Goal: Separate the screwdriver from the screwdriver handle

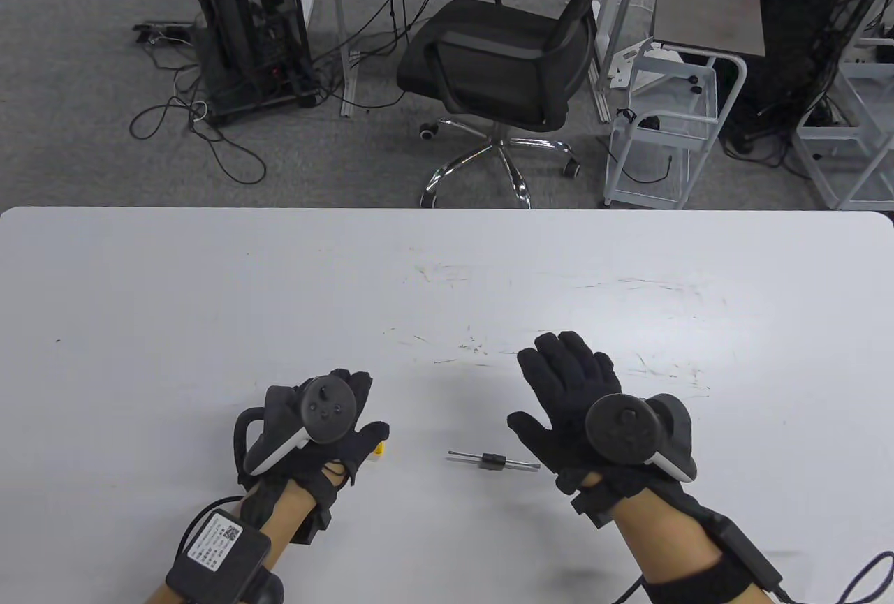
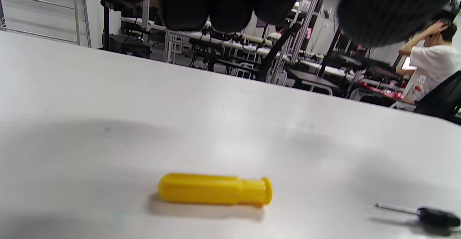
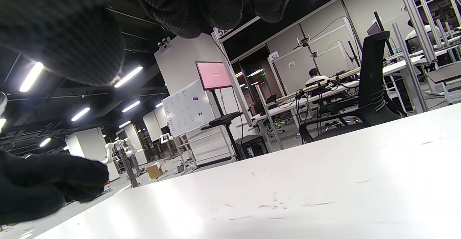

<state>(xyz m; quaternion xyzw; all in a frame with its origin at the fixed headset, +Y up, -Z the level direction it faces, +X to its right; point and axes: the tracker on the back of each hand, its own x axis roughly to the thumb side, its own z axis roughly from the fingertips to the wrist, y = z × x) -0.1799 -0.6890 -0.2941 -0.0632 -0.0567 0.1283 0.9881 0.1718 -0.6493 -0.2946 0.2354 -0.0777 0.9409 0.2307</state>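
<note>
screwdriver shaft [image 1: 494, 460], a thin metal rod with a black collar at its middle, lies flat on the white table [image 1: 447, 283] near the front edge, between the two hands and touching neither. in the left wrist view one end of it shows at the lower right [image 2: 421, 213], well apart from the yellow screwdriver handle [image 2: 215, 189]. the handle lies on its side on the table, flanged end toward the shaft, with nothing inserted in it. in the table view only a small yellow tip of the handle [image 1: 378, 450] shows, just beside the left thumb.

left hand [image 1: 318, 433] hovers over the handle with fingers curled downward; the left wrist view shows the fingertips [image 2: 183, 5] hanging clear above the table, gripping nothing. right hand [image 1: 583, 408] is palm down to the right of the shaft, fingers extended and loosely spread, thumb out to the side, holding nothing. a tracker is strapped to the back of each hand.

beyond the far table edge stand a black office chair [image 1: 503, 59], a computer tower [image 1: 251, 17] with cables on the floor, and a white cart [image 1: 663, 136].
</note>
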